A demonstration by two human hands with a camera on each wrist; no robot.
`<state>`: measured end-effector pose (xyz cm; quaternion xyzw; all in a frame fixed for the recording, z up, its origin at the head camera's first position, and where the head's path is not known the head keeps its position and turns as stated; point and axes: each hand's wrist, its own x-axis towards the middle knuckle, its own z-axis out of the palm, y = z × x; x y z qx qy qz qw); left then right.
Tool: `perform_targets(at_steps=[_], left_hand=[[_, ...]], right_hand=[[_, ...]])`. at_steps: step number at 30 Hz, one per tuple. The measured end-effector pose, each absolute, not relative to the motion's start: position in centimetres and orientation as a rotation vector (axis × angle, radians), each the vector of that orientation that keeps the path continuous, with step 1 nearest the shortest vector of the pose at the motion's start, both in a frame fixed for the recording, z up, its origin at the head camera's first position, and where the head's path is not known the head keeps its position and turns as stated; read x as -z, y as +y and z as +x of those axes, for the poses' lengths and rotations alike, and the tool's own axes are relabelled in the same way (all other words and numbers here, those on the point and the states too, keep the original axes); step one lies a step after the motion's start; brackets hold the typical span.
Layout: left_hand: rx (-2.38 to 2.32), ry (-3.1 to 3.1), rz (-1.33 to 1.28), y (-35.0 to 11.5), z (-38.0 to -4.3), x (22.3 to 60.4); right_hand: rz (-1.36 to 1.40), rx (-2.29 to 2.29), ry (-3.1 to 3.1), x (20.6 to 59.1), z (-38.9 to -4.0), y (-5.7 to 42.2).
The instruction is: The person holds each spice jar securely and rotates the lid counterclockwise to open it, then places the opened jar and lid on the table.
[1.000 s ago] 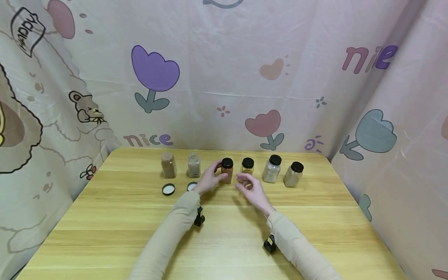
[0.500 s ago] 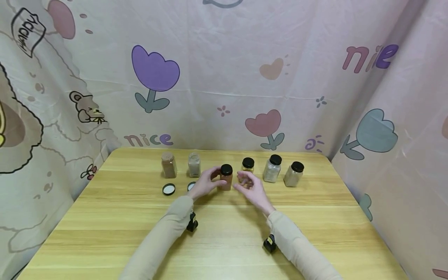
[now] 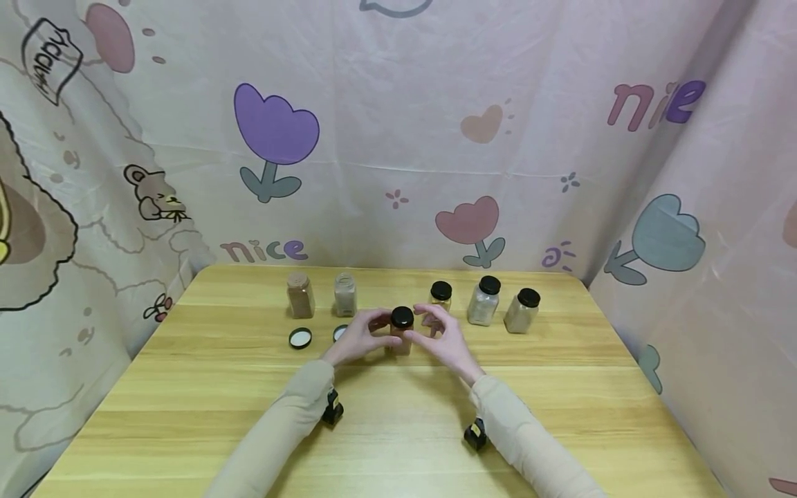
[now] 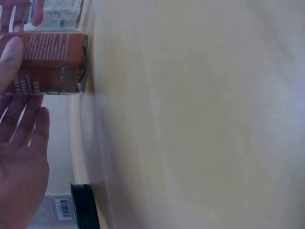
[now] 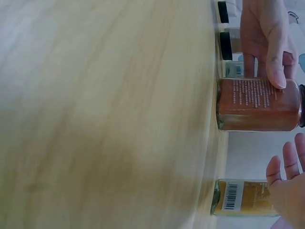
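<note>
While the left hand (image 3: 358, 342) clamps the red jar (image 5: 255, 107), the right hand (image 3: 450, 346), fingers apart at three o'clock, could bump it loose.

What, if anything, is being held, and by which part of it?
The left hand holds the red-brown jar by its body, below the black lid. The right hand is near, with no visible grip.

In the head view, the right hand (image 3: 445, 342) hides the lower part of the yellow jar (image 3: 441, 295), toward one o'clock of the red jar (image 5: 255, 105); the left hand (image 3: 358, 339) partly covers a lid (image 3: 339, 333) toward nine. The right wrist view's three o'clock edge crops the red jar's cap (image 5: 302, 105); its label print (image 5: 250, 93) is illegibly small.
</note>
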<state>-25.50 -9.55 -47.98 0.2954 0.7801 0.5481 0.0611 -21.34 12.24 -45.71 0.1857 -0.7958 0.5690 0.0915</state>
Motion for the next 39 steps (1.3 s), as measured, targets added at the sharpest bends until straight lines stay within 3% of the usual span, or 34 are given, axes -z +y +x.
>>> perform_targets(at_steps=[14,25,32,39], left_hand=[[-1.690,2.357,0.895,-9.7,-24.5,48.3],[-1.722,2.333,0.831,-9.2,-24.2,48.0],[-1.713,2.325,0.860,-9.1,-24.4,48.2],[-1.675,2.343,0.888,-9.2,-24.3,48.2]], right_hand=[[0.632,-1.647,-2.333,45.7,-21.6,11.8],[0.523,-1.628,-2.441,45.3,-21.9,10.9],[0.519,-1.630,-2.439,41.5,-19.6,10.2],[0.496,-1.635,-2.482,41.0,-19.4,10.2]])
